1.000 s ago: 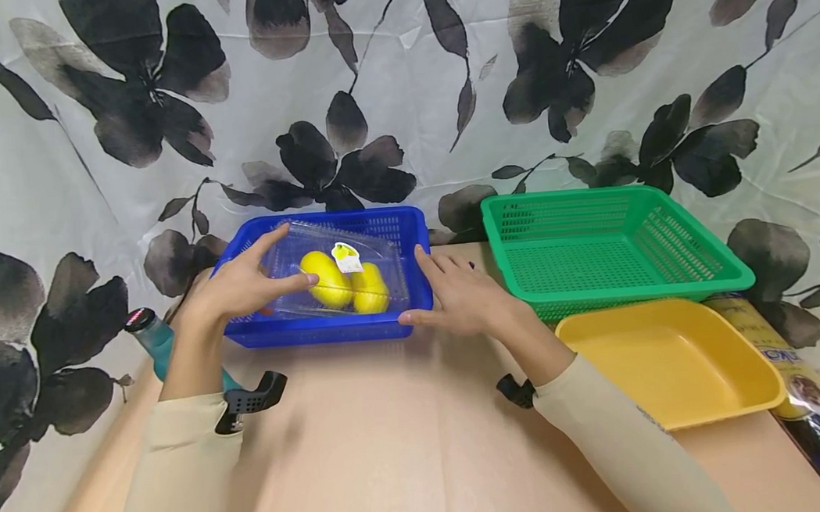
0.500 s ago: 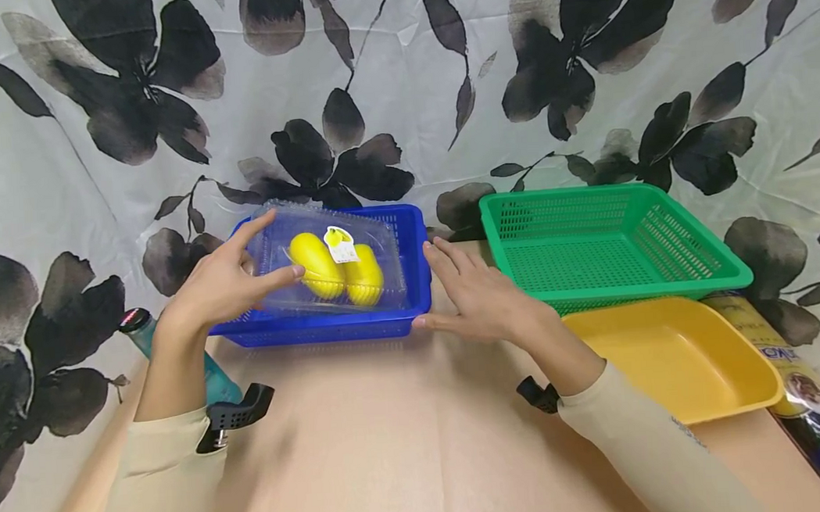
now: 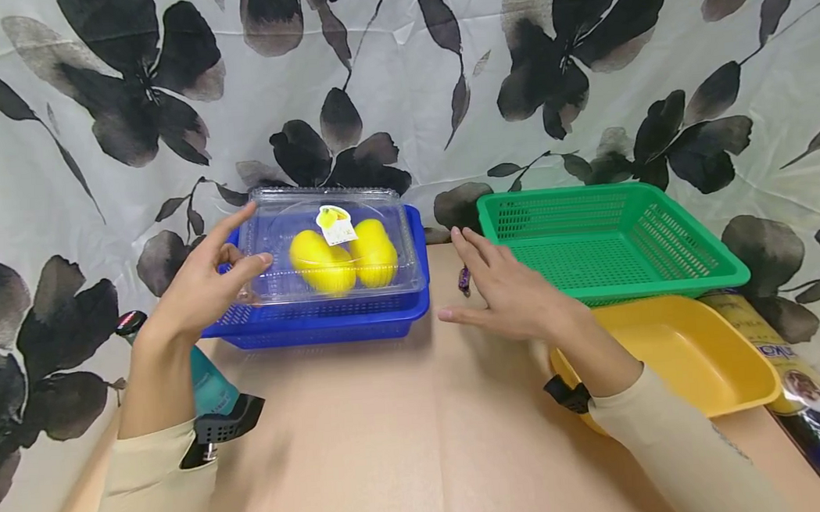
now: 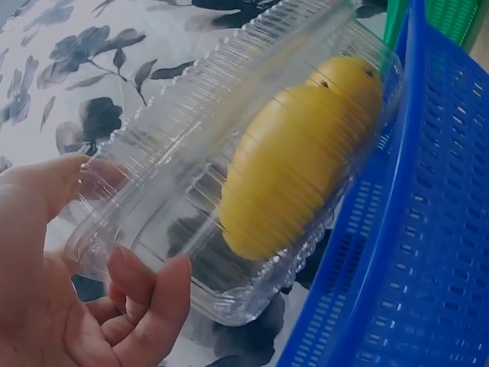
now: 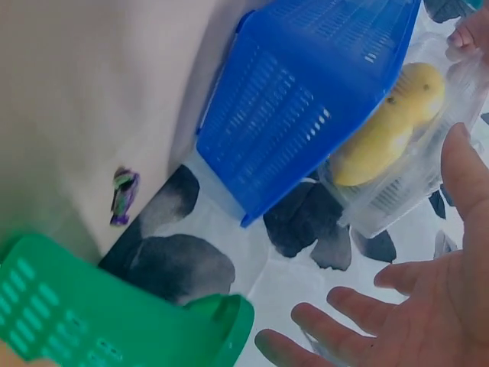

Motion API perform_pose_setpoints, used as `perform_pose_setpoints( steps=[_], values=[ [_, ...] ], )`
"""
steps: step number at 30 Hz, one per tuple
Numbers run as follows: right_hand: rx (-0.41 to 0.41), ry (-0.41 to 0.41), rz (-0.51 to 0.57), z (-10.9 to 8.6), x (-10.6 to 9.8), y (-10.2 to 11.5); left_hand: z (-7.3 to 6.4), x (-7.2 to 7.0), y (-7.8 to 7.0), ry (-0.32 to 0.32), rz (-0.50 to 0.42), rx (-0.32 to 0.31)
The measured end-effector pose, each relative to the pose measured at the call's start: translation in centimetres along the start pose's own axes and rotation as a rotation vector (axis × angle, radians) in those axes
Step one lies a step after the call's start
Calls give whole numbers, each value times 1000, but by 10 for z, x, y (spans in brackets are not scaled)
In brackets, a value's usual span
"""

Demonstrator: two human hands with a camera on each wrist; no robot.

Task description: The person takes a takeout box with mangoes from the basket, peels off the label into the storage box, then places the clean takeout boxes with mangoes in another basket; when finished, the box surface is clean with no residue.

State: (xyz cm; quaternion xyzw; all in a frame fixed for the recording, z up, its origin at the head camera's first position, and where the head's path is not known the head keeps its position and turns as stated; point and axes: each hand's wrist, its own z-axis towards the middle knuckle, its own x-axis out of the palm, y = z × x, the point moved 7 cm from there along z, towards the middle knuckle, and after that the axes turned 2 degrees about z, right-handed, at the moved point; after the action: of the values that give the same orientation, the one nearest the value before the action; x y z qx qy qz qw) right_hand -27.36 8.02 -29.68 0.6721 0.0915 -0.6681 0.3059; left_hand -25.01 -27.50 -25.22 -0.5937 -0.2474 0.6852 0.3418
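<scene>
A clear plastic clamshell box [image 3: 274,225] with yellow mangoes [image 3: 322,265] and a white label inside is raised above the blue basket [image 3: 330,333]. By its left end, my left hand [image 3: 197,288] holds it between thumb and fingers; the left wrist view shows fingertips on both sides of the clear plastic. My right hand [image 3: 514,289] hovers to the right of the basket, fingers straight and spread, with nothing in it. In the right wrist view that open palm [image 5: 435,313] stands apart from the box.
A green basket [image 3: 594,268] stands at the right, with a yellow tray [image 3: 691,364] before it. Farther right lies a blue and yellow packet [image 3: 806,396]. One small purple wrapped item [image 3: 464,280] sits between the baskets. Beside my left forearm is a teal bottle [image 3: 209,382].
The clamshell box has risen out of the blue basket and levelled out, held by my left hand. My right hand has drawn away to the right, uncovering the small purple item.
</scene>
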Motion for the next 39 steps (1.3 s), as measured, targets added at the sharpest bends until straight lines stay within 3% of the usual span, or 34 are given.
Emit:
perform_pose_setpoints(
  steps=[9,15,21,26,33,39],
  values=[
    [1,-47,5,-18,-14,-11,-15,10,-18,11,-74,2],
    [-25,-55,10,-33,-20,-14,-19,20,-32,64,-57,61],
    [-33,-26,55,-53,-22,-15,-22,39,-42,151,-119,133],
    [-62,-28,95,-67,-26,-11,-25,55,-48,195,-160,147],
    [-70,-22,59,-81,-28,-10,-29,81,-58,280,-223,198],
    [-55,-9,55,-91,-26,-15,-33,94,-60,317,-240,210]
  ],
)
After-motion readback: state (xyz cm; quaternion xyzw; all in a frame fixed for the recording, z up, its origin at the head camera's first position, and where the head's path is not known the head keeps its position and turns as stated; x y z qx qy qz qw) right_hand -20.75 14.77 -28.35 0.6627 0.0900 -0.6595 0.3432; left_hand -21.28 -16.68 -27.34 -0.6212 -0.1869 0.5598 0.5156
